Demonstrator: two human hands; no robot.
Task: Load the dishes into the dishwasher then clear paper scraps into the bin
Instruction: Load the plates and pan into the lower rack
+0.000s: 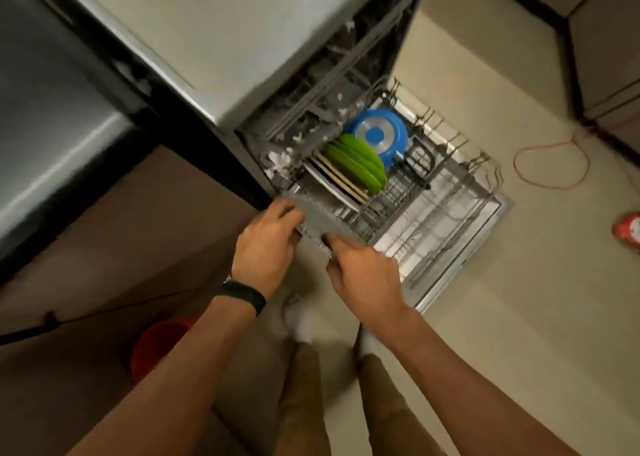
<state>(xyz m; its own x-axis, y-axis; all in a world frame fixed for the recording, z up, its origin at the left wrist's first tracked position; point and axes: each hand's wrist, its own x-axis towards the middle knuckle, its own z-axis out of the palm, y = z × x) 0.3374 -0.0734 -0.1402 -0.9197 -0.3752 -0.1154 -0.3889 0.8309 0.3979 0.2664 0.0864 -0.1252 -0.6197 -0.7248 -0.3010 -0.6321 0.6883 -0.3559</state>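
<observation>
Two hands: the left hand (266,244) and the right hand (363,275) both hold one gray dish (318,218) between them.
Left hand fingers: they curl over the left edge of the gray dish and grip it.
Right hand fingers: they curl round the near edge and grip it too. The tips are hidden under the dish.
Where the dish is: it is up in the air, over the near left corner of the rack (450,192). It is just beside the plates that stand there.
How it looks: flat, thin and gray. The picture is blurry here, so I cannot tell what it is made of.
How it will handle: I think it is stiff and will not bend. It is probably not very heavy. It might crack if it bumps the wires, so it should go in gently.
Where to hold it: by two edges across from each other, like now. That should keep it from tipping or slipping.
Rack: it is pulled out of the dishwasher (311,84). The pale plates (339,181), the green plates (360,161) and a blue pan (377,135) stand in a row.
Free spot: the wires next to the pale plates look open, near the hands.
Paper scraps: white bits (280,159) lie inside the dishwasher, behind the plates. They are not cleared yet.
Bin: a red bin (156,344) sits on the floor, partly hidden by the left arm.
</observation>
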